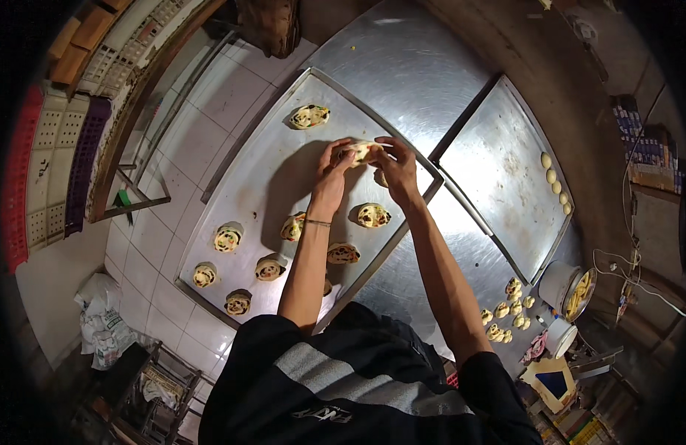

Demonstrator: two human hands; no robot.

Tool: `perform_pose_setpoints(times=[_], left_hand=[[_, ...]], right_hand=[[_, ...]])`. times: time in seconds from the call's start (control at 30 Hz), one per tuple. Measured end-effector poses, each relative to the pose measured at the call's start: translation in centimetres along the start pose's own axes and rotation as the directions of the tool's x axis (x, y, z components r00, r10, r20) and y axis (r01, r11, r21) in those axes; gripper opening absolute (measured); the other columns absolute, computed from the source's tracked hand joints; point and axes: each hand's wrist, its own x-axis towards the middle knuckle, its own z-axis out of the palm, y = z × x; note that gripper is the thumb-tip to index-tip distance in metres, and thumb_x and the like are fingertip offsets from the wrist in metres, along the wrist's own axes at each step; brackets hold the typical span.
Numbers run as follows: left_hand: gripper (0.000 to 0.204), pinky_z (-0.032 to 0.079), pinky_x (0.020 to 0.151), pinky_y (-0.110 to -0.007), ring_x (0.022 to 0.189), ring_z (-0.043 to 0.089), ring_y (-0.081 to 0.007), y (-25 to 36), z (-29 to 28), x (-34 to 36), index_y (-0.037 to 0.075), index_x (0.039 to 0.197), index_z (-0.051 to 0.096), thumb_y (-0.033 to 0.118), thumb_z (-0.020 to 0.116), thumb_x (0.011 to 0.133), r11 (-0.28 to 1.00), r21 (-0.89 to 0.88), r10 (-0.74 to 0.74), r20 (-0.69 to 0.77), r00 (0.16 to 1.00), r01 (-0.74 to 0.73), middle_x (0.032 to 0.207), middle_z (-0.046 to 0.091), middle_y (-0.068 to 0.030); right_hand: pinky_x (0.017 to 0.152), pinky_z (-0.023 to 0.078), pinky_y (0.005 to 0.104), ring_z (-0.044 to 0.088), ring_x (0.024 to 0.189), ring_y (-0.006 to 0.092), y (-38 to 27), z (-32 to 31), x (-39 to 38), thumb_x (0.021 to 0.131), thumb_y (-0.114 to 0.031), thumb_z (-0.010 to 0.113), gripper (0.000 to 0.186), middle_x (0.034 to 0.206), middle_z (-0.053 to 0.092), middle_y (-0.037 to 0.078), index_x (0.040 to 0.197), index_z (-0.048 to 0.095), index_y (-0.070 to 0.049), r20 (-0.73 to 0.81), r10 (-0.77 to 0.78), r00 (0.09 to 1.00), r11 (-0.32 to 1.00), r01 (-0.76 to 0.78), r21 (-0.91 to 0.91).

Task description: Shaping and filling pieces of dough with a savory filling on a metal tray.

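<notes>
Both my hands pinch one piece of filled dough (pixel 360 153), pale with dark and coloured bits, held above a large metal baking tray (pixel 283 133). My left hand (pixel 332 174) grips its left side and my right hand (pixel 396 165) its right side. On the tray below lie several similar shaped dough pieces: one (pixel 309 116) at the far end, another (pixel 373 215) below my right hand, and one (pixel 292 227) partly behind my left forearm. More sit toward the near left, such as this one (pixel 227 239). One just under my right hand is mostly hidden.
A second metal tray (pixel 499 170) on the steel table (pixel 402 52) carries several smooth dough balls (pixel 551 176) along its right edge. Small unshaped dough lumps (pixel 503 310) sit at the near right, beside a pot (pixel 562 285) and a white tub (pixel 559 337). Plastic crates (pixel 57 163) stand at left.
</notes>
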Motion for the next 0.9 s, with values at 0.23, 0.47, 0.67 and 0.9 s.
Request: perform_pose_setpoints(times=[0.23, 0.47, 0.67, 0.9], left_hand=[[0.025, 0.048, 0.089, -0.03, 0.102, 0.058, -0.0157, -1.3, -3.4, 3.3, 0.005, 0.121, 0.062, 0.014, 0.063, 0.097, 0.915, 0.394, 0.112, -0.035, 0.993, -0.09, 0.112, 0.061, -0.0046], [0.018, 0.051, 0.084, -0.042, 0.09, 0.067, -0.0322, -0.8, -0.2, 4.2, 0.001, 0.106, 0.07, 0.008, 0.064, 0.09, 0.52, 0.851, 0.432, -0.194, 0.881, -0.068, 0.099, 0.069, -0.0158], [0.019, 0.055, 0.077, -0.034, 0.086, 0.07, -0.0242, -0.2, -7.2, 7.0, -0.001, 0.104, 0.07, 0.011, 0.069, 0.089, 0.699, 0.694, 0.323, -0.09, 0.942, -0.173, 0.097, 0.073, -0.0144], [0.041, 0.051, 0.09, -0.042, 0.109, 0.061, -0.0346, 0.6, -4.4, 6.8, 0.003, 0.133, 0.055, 0.008, 0.059, 0.092, 0.449, 0.869, 0.348, 0.043, 0.936, -0.207, 0.118, 0.064, -0.02]], right_hand=[[0.08, 0.054, 0.0346, 0.067, 0.093, 0.0214, 2.9, 1.8, 3.1, 0.088, -0.007, 0.066, 0.025, 0.101, 0.07, 0.016, 0.109, 0.068, 0.005, 0.051, -0.218, 0.975, 0.918, 0.223, -0.328], [0.071, 0.055, 0.0398, 0.071, 0.08, 0.0378, 3.0, 2.4, 4.4, 0.082, -0.008, 0.067, 0.023, 0.088, 0.072, 0.025, 0.1, 0.072, 0.004, -0.146, -0.399, 0.905, 0.806, 0.27, -0.527], [0.083, 0.055, 0.033, 0.07, 0.089, 0.0246, 4.2, 5.6, 4.6, 0.083, -0.003, 0.053, 0.032, 0.098, 0.073, 0.018, 0.109, 0.069, 0.008, 0.038, -0.115, 0.993, 0.968, 0.12, -0.222], [0.084, 0.056, 0.0348, 0.069, 0.099, 0.0254, 5.1, 1.1, 5.2, 0.08, 0.002, 0.055, 0.041, 0.109, 0.071, 0.021, 0.119, 0.065, 0.005, -0.156, -0.287, 0.945, 0.918, 0.225, -0.326]])
